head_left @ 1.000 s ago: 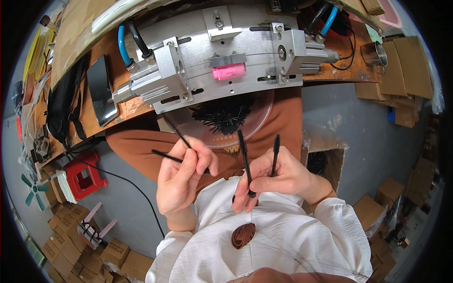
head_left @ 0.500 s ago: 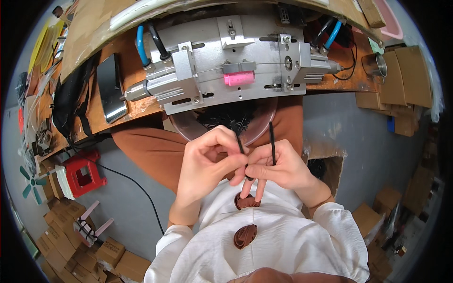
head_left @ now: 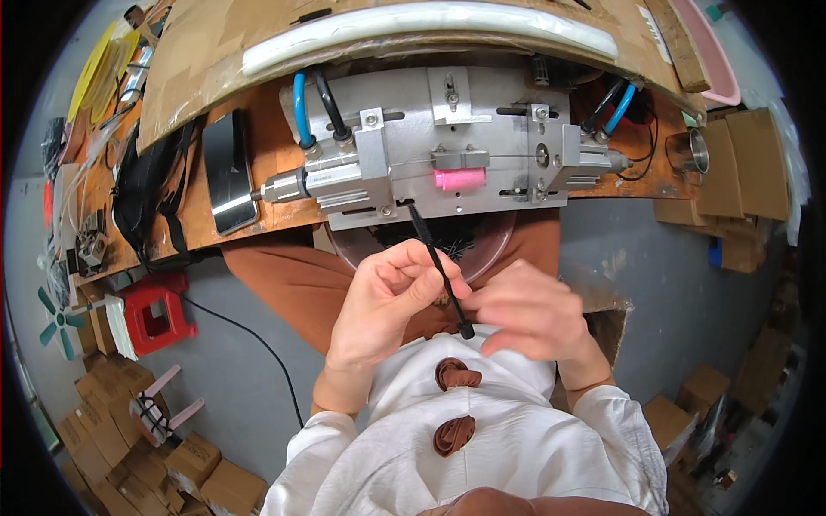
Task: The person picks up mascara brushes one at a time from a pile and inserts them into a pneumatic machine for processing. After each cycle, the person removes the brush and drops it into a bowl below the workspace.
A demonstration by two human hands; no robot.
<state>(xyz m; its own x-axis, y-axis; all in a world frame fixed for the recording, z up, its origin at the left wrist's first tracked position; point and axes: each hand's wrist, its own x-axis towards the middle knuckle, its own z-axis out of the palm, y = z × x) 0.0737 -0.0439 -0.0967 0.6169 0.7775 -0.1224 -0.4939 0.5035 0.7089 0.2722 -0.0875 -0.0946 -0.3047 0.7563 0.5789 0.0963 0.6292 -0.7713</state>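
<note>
My left hand [head_left: 383, 301] pinches a slim black stick [head_left: 452, 294] between thumb and fingers. The stick slants from near the metal fixture's front edge down toward my shirt, with a thicker knob at its lower end. My right hand [head_left: 535, 314] is close beside it on the right, smeared by motion, so its fingers and anything in them cannot be made out. Beyond my hands, a translucent bowl [head_left: 509, 234] at my lap holds many thin black pieces [head_left: 456, 234]. It is partly under the metal fixture [head_left: 508, 193], on which a pink cylinder [head_left: 459, 179] sits.
A phone [head_left: 226, 168] and black straps [head_left: 151, 181] lie on the wooden bench, left of the fixture. Blue hoses [head_left: 301, 112] rise from the fixture. A metal cup [head_left: 687, 152] stands at the right. A red stool [head_left: 153, 314] and cardboard boxes [head_left: 99, 421] are on the floor.
The right hand has drawn apart from the left and moved right; the second black stick it held is no longer visible. The left hand's stick now shows along more of its length.
</note>
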